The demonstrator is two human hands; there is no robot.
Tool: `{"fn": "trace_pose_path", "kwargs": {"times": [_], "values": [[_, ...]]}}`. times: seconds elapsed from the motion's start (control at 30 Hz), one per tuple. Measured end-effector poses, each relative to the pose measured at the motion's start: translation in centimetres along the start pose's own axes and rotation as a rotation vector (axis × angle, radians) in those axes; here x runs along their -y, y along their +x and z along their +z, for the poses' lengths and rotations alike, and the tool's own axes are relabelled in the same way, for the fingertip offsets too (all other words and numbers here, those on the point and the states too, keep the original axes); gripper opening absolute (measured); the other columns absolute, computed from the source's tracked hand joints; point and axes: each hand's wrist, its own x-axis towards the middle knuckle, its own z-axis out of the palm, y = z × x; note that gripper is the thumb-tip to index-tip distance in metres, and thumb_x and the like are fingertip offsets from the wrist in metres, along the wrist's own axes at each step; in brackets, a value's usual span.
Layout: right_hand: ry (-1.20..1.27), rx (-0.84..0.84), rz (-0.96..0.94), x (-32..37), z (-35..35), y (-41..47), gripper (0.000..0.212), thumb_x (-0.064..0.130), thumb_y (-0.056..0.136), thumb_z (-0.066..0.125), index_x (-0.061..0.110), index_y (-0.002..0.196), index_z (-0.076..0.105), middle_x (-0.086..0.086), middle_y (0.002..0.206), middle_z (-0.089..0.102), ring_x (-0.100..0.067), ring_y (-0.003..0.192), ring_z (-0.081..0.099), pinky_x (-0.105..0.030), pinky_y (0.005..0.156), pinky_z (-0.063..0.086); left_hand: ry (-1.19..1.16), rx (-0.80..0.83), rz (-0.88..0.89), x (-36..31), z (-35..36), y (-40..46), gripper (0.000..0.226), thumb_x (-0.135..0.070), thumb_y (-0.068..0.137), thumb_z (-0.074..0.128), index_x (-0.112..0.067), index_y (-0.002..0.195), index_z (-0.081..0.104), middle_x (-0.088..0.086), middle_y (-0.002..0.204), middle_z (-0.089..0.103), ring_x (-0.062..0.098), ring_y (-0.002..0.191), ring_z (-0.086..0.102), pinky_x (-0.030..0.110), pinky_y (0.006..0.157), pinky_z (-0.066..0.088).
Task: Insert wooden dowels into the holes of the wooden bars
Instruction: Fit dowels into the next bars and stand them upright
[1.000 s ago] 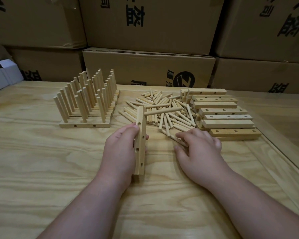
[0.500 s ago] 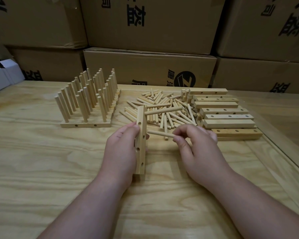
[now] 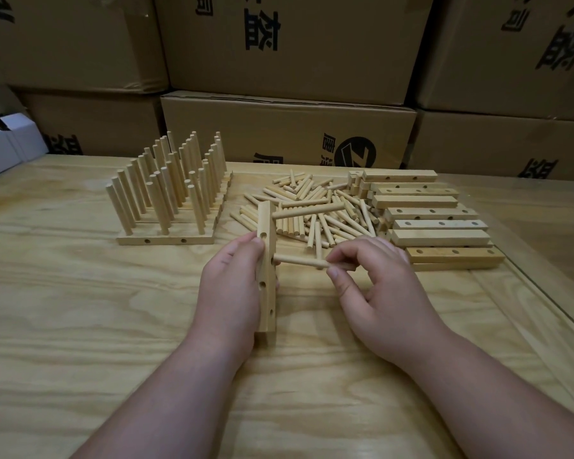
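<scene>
My left hand [image 3: 231, 289] grips a wooden bar [image 3: 267, 226] that stands on its side on the table, pointing away from me. One dowel [image 3: 304, 211] sticks out rightwards from the bar's far hole. My right hand [image 3: 375, 286] pinches a second dowel [image 3: 299, 260] level, its left tip at the bar's middle side hole. A pile of loose dowels [image 3: 315, 207] lies behind my hands. Bare bars with holes [image 3: 434, 226] are stacked to the right of the pile.
Finished bars with upright dowels [image 3: 169, 190] stand in rows at the back left. Cardboard boxes [image 3: 289, 127] wall off the table's far edge, and a white box [image 3: 0, 144] sits at far left. A groove [image 3: 524, 293] crosses the table top on the right.
My right hand picked a dowel from the pile's near edge, lifted it and carried it left until its tip reached the bar. My left hand kept hold of the bar.
</scene>
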Motion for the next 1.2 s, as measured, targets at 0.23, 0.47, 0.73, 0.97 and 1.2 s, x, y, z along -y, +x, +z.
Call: {"fn": "trace_pose_path", "kwargs": {"times": [0.23,0.47,0.73,0.97,1.2], "values": [[0.073,0.007,-0.105,-0.04,-0.17,0.11,0.008,0.015,0.088,0.065,0.017,0.095,0.065,0.017,0.090,0.056,-0.007,0.094,0.053,-0.030,0.089,0.043,0.017,-0.047,-0.010,0.00,0.00,0.09,0.021,-0.028,0.099,0.057,-0.021,0.112,0.071,0.003,0.079,0.067,0.008,0.055,0.062,0.018,0.045,0.047],[0.084,0.000,-0.119,-0.42,-0.01,0.16,0.009,0.013,0.089,0.066,0.015,0.097,0.067,0.015,0.092,0.058,-0.007,0.095,0.054,-0.021,0.090,0.040,0.047,-0.034,0.006,0.01,-0.04,0.19,0.025,-0.027,0.099,0.055,-0.014,0.114,0.070,0.000,0.076,0.066,0.011,0.060,0.062,0.018,0.044,0.047],[0.100,-0.027,-0.053,-0.71,-0.05,-0.01,0.014,0.019,0.089,0.067,0.015,0.100,0.073,0.013,0.092,0.067,-0.007,0.095,0.060,-0.024,0.089,0.046,0.039,-0.011,0.036,0.14,0.02,-0.01,0.014,-0.025,0.098,0.059,-0.026,0.096,0.072,-0.012,0.069,0.069,0.006,0.062,0.063,0.020,0.049,0.050],[0.090,-0.037,-0.035,-0.44,-0.37,0.12,0.017,0.024,0.090,0.065,0.017,0.101,0.077,0.018,0.091,0.069,-0.003,0.092,0.062,-0.020,0.085,0.047,0.074,0.003,0.055,0.38,-0.21,0.12,0.017,-0.029,0.097,0.061,-0.032,0.090,0.076,-0.017,0.072,0.071,-0.004,0.063,0.064,0.017,0.053,0.051],[0.066,0.028,0.045,-0.26,-0.49,-0.01,0.026,0.035,0.092,0.058,0.022,0.101,0.079,0.019,0.087,0.071,-0.006,0.087,0.064,-0.028,0.079,0.052,0.075,0.013,0.042,0.48,-0.16,0.14,0.014,-0.030,0.097,0.060,-0.030,0.095,0.075,-0.014,0.077,0.071,0.007,0.074,0.064,0.030,0.067,0.050]]}}
